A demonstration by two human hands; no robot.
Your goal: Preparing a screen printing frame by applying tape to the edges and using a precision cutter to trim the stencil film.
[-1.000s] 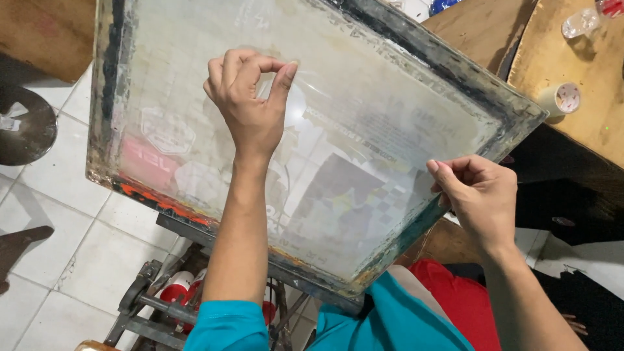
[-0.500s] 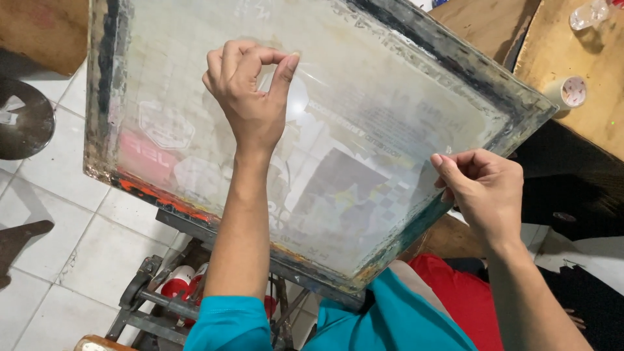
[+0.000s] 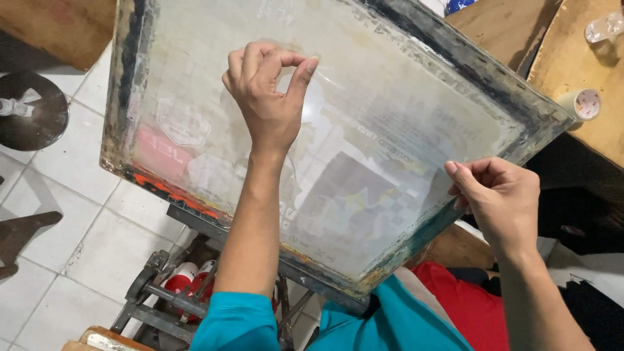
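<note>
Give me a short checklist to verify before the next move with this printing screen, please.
1. Left hand on the mesh, fingers pinched: ok.
2. Something held in that pinch: cannot tell.
3. Right hand at the frame, lower right edge: ok.
4. Firm grip there: cannot tell.
5. Frame held level: not ok, tilted.
6. Tape roll apart from the frame: ok.

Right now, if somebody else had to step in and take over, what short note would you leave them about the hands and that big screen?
Left hand: over the mesh of the screen frame, thumb and fingertips pinched together on a clear film lying on it.
Right hand: pinching at the frame's near right edge.
The screen frame lies tilted over a metal stand; a tape roll sits on the wooden bench to the right.
Done: film lies against the mesh.
Left: cannot tell whether it is going on or coming off.
</note>
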